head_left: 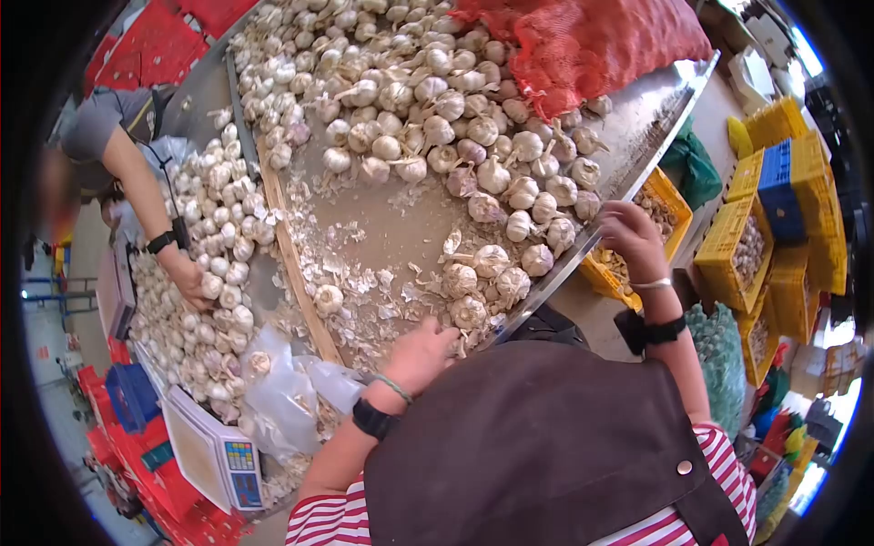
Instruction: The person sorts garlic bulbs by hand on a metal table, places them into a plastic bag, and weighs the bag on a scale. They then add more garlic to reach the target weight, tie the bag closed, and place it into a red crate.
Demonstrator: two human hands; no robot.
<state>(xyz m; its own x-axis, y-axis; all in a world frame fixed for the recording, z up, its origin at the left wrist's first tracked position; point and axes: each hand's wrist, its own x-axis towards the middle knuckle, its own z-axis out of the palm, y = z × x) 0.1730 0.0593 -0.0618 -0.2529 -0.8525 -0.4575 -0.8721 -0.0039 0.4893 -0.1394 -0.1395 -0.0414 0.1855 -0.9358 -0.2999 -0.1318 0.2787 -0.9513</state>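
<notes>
My left hand point(421, 355) is low over the metal table, its fingers bent together beside garlic skins and a few bulbs; what they may hold is too small to name. To the right, my right hand point(633, 238) hangs by the table's raised metal edge point(569, 268), above a yellow crate point(678, 214); its fingers are curled and their tips partly hidden. A big heap of garlic bulbs point(437, 100) covers the far part of the table. Nearer to me lies a small group of bulbs point(469, 311).
A wooden strip point(296, 264) divides the table. At left, a co-worker's hand point(187, 278) touches another garlic heap point(218, 200). A plastic bag point(278, 400) and a scale point(205, 450) are lower left. A red mesh sack point(592, 45) lies at the top; yellow crates point(733, 250) stand right.
</notes>
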